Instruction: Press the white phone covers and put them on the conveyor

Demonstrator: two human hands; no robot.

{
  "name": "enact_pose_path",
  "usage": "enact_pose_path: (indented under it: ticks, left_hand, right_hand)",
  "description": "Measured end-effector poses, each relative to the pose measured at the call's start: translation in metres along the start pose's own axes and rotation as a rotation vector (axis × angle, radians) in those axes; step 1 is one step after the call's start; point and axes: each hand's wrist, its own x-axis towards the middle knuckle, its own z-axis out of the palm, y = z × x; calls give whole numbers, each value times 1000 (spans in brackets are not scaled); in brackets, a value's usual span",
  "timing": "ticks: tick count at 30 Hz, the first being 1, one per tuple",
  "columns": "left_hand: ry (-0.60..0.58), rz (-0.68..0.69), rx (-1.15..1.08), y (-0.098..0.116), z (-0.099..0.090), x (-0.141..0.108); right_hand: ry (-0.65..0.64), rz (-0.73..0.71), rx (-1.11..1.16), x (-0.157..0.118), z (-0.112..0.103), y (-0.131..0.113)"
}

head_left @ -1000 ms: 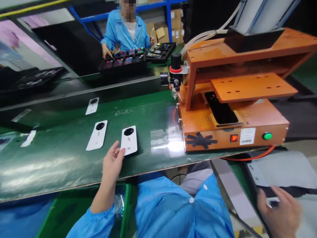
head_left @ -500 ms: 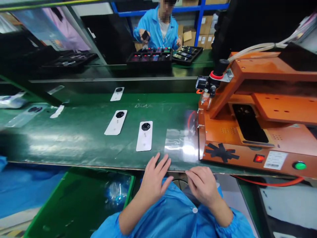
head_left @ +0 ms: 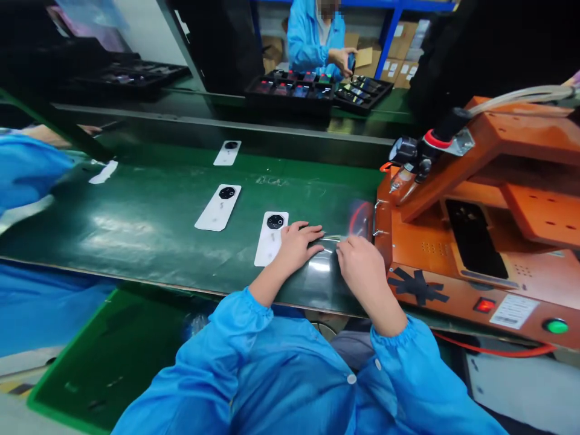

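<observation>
You are flanking the clear film with left hand spread, holding nothing, and right hand, fingers bunched, hold unclear.

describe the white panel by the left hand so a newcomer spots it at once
Find the green bench, with the orange machine standing at its right. Left of the machine, beside the person's left hand, lies the white panel, a round black patch at its far end. Two similar panels lie farther left; only this one is partly hidden by the hand.

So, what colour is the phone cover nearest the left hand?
White cover, black camera circle; head view.
</observation>
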Motion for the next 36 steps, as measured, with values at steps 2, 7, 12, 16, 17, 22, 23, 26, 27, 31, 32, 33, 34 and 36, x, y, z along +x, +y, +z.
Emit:
enact_pose_path:
  ticks: [2,7,12,16,17,22,23,26,27,31,32,33,34,36]
  left_hand:
    - [26,-27,-37,0,3,-6]
    - [67,-48,-108,0,3,-11]
    - [85,-32,-57,3,2,-10]
    - [45,70,105,10,2,-16]
    - [30,91,143,12,2,-18]
    - [-19,131,223,18,2,-26]
    - [-16,122,223,19,2,-28]
    - [8,100,199,19,-4,-32]
    - [23,98,186,17,-9,-30]
    - [110,-71,178,-24,-47,10]
    - [119,-156,194,-43,-61,27]
    - [125,-220,214,-64,-75,46]
    - [130,-269,234,-85,-88,64]
    - [132,-390,285,-129,-112,98]
  right_hand:
    - [-25,-13,16,14,5,1]
    - [-85,-185,31,34,16,-4]
    - [-40,-235,-34,33,17,-9]
    - [27,-255,-76,17,10,-11]
    - [51,-236,-80,10,6,-11]
    - [251,-30,33,-23,-15,-3]
    - [300,4,77,-27,-19,-2]
    - [408,48,275,-33,-26,-1]
    - [421,49,364,-36,-26,-3]
    - [378,16,642,-58,-22,-15]
    - [362,5,674,-66,-20,-17]
    - [352,1,695,-75,-18,-19]
    - [341,6,710,-84,-16,-20]
    - [327,39,731,-103,-12,-21]
